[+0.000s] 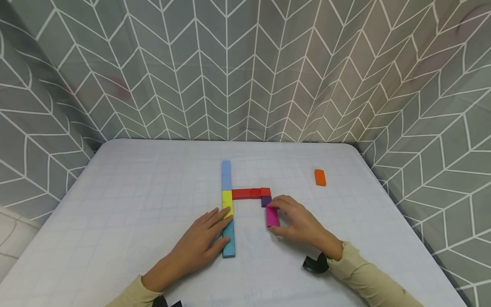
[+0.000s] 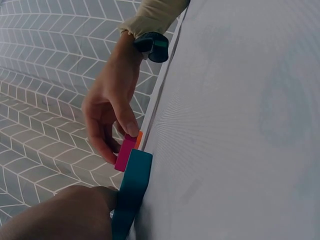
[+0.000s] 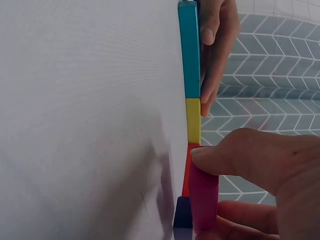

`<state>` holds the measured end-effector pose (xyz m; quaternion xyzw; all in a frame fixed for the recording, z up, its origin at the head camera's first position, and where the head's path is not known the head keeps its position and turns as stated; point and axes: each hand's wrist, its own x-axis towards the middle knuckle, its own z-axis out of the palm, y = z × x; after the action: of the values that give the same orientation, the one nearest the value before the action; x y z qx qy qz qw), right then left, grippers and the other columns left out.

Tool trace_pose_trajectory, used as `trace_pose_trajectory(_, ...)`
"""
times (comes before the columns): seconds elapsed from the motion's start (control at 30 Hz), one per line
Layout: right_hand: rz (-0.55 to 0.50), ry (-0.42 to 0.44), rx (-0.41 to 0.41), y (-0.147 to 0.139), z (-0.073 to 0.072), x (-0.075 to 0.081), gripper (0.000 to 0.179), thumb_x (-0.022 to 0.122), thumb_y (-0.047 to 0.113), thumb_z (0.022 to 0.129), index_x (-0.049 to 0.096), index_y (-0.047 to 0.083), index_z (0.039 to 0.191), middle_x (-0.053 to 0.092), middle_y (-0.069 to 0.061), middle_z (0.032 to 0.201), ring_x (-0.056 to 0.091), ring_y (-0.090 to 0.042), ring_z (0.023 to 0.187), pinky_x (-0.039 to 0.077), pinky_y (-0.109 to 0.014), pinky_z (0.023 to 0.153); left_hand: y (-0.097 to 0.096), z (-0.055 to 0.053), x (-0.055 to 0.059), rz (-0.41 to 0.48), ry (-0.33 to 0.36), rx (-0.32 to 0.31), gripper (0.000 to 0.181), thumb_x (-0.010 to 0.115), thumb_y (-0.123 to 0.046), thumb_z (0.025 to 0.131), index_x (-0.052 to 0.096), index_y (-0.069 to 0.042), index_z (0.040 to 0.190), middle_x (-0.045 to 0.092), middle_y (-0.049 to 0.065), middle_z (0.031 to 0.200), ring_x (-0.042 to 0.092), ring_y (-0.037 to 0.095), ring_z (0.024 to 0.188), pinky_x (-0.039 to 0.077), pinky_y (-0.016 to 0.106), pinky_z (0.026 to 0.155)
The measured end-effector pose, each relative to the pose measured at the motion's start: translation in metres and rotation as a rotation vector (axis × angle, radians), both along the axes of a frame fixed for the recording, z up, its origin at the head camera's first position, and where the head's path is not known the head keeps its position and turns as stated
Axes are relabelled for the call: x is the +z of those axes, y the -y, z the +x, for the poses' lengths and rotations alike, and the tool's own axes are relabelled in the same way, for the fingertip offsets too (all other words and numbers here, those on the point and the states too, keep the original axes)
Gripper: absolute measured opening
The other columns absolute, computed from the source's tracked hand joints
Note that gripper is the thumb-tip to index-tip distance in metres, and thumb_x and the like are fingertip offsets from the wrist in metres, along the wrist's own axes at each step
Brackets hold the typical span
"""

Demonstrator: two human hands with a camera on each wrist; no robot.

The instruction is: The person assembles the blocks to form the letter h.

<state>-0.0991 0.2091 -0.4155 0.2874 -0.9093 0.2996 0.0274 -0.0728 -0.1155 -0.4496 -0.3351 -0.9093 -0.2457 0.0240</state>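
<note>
A magenta block is pinched lengthwise between the thumb and fingers of my right hand. Its far end is close to a dark purple block; in the right wrist view the magenta block appears raised off the surface. My left hand lies with extended fingers over a column of blocks, touching the yellow block and the teal block. Light blue blocks continue the column at its far end. Red blocks run rightward from the yellow part to the purple one.
A lone orange block lies at the right rear of the white-covered table. Patterned grey curtains hang behind and along the sides. A dark wrist device is strapped below the right hand.
</note>
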Motion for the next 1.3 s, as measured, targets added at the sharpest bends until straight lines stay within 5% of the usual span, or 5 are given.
trace_pose_trajectory(0.6,0.061,-0.091,0.009,0.0033,-0.0013,-0.0034,0.055,0.091,0.014,0.079,0.068,0.006,0.129,0.06,-0.005,0.132,0.057,-0.023,0.121,0.055,-0.04,0.098,0.0003,-0.0042,-0.0012,0.025,-0.025,-0.007,0.057,0.06,-0.042,0.106,0.052,-0.014,0.155,0.038,0.0,0.164,0.031,0.031,0.152,0.03,0.053,0.12)
trace_pose_trajectory(1.3,0.004,-0.041,0.056,0.0046,0.0004,-0.0069,0.046,0.089,0.011,0.083,0.068,0.006,0.123,0.059,-0.005,0.132,0.055,-0.023,0.124,0.056,-0.038,0.096,0.0006,-0.0017,-0.0001,0.008,0.003,0.008,0.058,0.06,-0.044,0.106,0.052,-0.014,0.155,0.038,0.001,0.164,0.031,0.03,0.152,0.03,0.053,0.119)
